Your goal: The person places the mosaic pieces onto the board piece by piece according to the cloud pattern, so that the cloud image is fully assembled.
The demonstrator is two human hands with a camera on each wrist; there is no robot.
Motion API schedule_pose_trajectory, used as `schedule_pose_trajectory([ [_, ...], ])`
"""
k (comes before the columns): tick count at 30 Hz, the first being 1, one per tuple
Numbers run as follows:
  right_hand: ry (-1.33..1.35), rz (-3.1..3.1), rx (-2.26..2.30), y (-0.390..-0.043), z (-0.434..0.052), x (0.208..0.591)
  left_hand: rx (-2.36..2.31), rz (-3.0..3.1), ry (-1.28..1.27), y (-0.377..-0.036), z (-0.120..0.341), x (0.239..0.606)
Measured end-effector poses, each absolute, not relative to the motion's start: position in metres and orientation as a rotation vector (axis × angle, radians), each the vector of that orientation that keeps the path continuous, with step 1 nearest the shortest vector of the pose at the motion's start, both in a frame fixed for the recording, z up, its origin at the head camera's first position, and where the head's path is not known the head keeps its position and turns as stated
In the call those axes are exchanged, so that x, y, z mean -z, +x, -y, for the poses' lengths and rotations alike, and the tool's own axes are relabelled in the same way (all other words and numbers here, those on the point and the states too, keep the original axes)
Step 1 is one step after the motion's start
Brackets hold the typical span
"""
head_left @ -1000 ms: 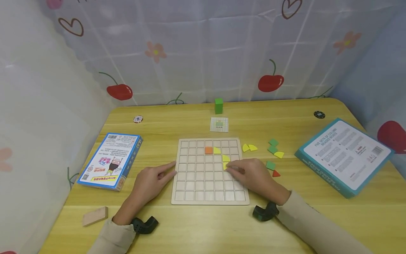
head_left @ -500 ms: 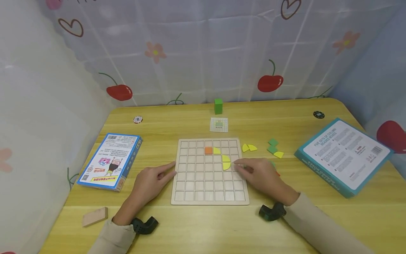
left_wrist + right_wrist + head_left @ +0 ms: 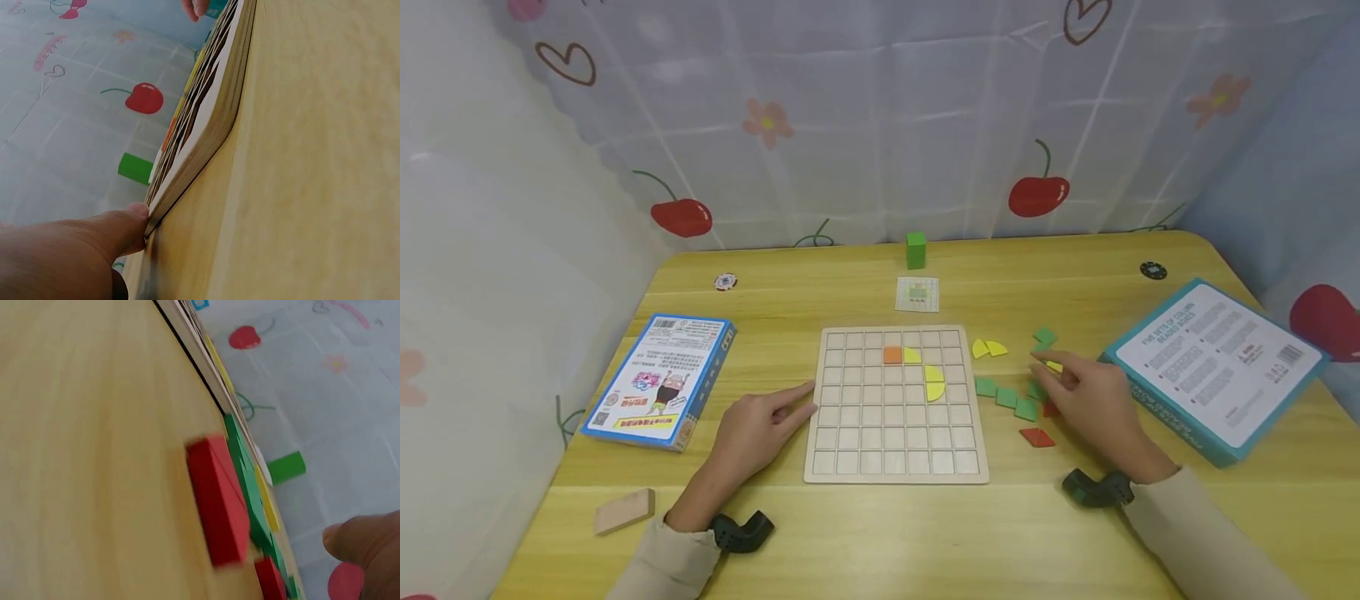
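Observation:
A square wooden grid board [image 3: 897, 477] lies mid-table. On it sit one orange square tile [image 3: 892, 355] and three yellow quarter-circle tiles [image 3: 934, 382]. My left hand [image 3: 754, 433] touches the board's left edge with straight thumb and index fingertip. My right hand [image 3: 1093, 408] is over the loose tiles right of the board, its fingertips right at a green square tile and a yellow quarter-circle tile [image 3: 1055, 367]. More green tiles [image 3: 1006, 397] and a red tile [image 3: 1037, 437] lie around it. In the right wrist view its thumb [image 3: 359, 540] shows with nothing against it.
A pattern card [image 3: 917, 294] and a green block [image 3: 916, 251] stand behind the board. Two yellow tiles [image 3: 988, 348] lie at its right. A blue-edged box [image 3: 658, 379] is left, a teal box [image 3: 1217, 367] right. A wooden block [image 3: 625, 512] lies front left.
My right hand has let go of the yellow quarter-circle tile on the board and moved right to the loose tiles. Green and red tiles it hid now show. My left hand has stayed put.

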State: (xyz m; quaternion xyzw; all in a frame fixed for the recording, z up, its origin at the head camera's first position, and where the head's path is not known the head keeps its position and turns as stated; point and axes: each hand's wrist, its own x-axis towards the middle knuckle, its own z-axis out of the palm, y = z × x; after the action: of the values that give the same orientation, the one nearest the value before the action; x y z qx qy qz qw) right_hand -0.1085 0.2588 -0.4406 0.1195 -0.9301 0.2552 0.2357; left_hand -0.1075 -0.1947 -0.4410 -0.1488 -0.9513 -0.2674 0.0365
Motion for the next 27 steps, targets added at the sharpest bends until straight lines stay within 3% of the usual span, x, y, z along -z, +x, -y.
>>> schedule_pose_trajectory([
  [11,0.089,2.611,-0.683,-0.099,-0.278,0.443,0.818,2.912,-0.466,-0.107,0.195,0.441],
  [27,0.120,2.705,-0.578,-0.102,-0.279,0.447,0.833,2.919,-0.456,-0.106,0.194,0.440],
])
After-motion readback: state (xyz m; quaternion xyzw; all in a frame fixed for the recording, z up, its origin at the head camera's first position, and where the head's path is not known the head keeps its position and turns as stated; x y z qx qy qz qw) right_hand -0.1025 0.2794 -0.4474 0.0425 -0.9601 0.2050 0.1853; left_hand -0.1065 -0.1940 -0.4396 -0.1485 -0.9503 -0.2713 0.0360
